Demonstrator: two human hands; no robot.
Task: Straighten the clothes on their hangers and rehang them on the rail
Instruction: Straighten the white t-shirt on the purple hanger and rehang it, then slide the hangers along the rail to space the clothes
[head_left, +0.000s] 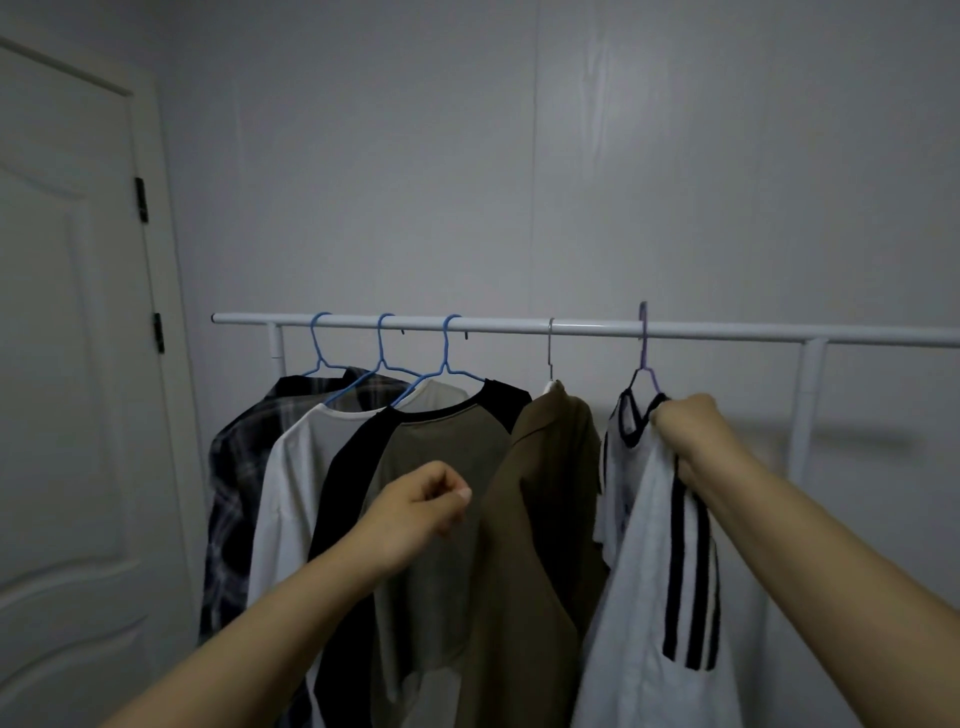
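A white metal clothes rail (519, 328) runs across the scene in front of a pale grey wall, with a white panelled door (67, 338) at the far left. From the left, three blue wire hangers carry a dark plaid shirt (239, 467), a plain white T-shirt (291, 483) and an olive T-shirt with black raglan sleeves (431, 467). Next comes a brown jacket (545, 493) on a pale hanger, hanging a little askew with its collar turned toward the viewer.

The left hand (421, 506) hovers in front of the olive T-shirt and the brown jacket, fingers curled into a loose fist that holds nothing visible.

To the right, a purple wire hanger (644, 358) sits hooked on the rail, carrying a white T-shirt with black collar trim and black sleeve stripes (654, 545). The right hand (685, 431) is closed on this shirt's near shoulder, just beside the neckline, fingers gripping the fabric.

The step in hand seems to be squaring this striped shirt on its hanger, which is already on the rail. The next move probably calls for pulling the shoulder seam out over the hanger's arm until the neckline sits centred, while the free left hand steadies the far shoulder so the hook does not slide or twist.
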